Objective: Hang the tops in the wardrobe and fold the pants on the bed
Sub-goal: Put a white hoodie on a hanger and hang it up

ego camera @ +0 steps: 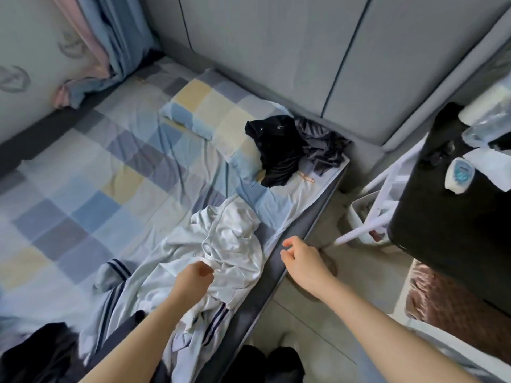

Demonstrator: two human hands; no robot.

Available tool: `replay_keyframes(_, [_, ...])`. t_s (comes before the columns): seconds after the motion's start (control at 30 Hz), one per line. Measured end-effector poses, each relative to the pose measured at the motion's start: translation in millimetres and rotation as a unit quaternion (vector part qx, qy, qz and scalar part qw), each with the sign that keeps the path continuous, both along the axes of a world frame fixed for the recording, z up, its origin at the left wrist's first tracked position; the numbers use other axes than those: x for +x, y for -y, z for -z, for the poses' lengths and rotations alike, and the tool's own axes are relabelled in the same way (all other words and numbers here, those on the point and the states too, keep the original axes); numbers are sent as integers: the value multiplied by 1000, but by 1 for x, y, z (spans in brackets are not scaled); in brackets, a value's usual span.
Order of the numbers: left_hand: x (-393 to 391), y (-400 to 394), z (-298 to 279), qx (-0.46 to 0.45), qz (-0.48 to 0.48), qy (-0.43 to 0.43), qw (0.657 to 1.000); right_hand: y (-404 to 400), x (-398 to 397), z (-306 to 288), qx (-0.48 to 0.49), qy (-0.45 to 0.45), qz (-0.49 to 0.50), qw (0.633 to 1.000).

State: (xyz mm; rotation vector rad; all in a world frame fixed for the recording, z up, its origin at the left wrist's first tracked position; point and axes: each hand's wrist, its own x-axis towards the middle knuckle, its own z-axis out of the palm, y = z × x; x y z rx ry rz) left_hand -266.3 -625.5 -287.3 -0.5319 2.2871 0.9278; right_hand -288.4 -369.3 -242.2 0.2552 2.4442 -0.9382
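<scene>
— Where are your hands right now?

— My left hand (195,277) is low in the middle of the frame, forearm running up from the bottom left. It sits on the white garment (229,244), fingers curled; they seem to pinch a fold of the cloth, though the hand's back hides the tips.

— And the other one?

— My right hand (300,257) reaches in from the lower right, above the dark edge of the bed (301,225), just beside the white garment but not touching it. Its fingers are loosely bent and apart, holding nothing.

— Where is the rest of the clothing?

— A striped pale garment (193,338) lies under and below the white one, near the bottom centre. A black garment (276,150) and a grey garment (323,145) are heaped together right of centre, by the checked pillow (201,106). The grey wardrobe (276,45) stands closed across the top of the frame.
</scene>
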Motion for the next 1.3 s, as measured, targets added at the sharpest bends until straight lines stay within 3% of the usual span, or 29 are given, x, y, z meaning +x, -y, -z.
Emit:
replay_keyframes(0.13, [-41,21,67,-15,-24,46,999,29,-54,85,-4,77,6,997])
replay_keyframes(0.43, [-144,42,216,-77,-43,36,995,70,-148,264,-26,164,20,986])
replay_keyframes(0.6, [-187,45,288,-110,-86,17,990,90,-174,336,-61,242,121,961])
replay_keyframes(0.73, [-208,40,330,-114,-186,29,975,110,-184,369,-109,289,196,931])
replay_keyframes(0.87, [-214,34,355,-55,-361,46,930,118,-186,390,-72,221,212,949])
replay_keyframes(0.97, [-216,42,360,-52,-378,61,922,103,-176,387,-120,209,267,933])
replay_keyframes(1.03, [-214,46,357,-27,-406,58,911,88,-168,379,-210,218,315,900])
replay_keyframes(1.1, [-210,49,350,21,-461,43,886,67,-171,366,-332,237,389,826])
replay_keyframes(1.17, [-205,51,335,97,-541,31,835,39,-181,353,-402,241,476,744])
replay_keyframes(1.23, [-199,50,313,199,-607,38,769,10,-188,340,-386,244,521,721])
replay_keyframes(1.3, [-189,42,285,279,-624,60,727,-10,-190,328,-355,257,517,735])
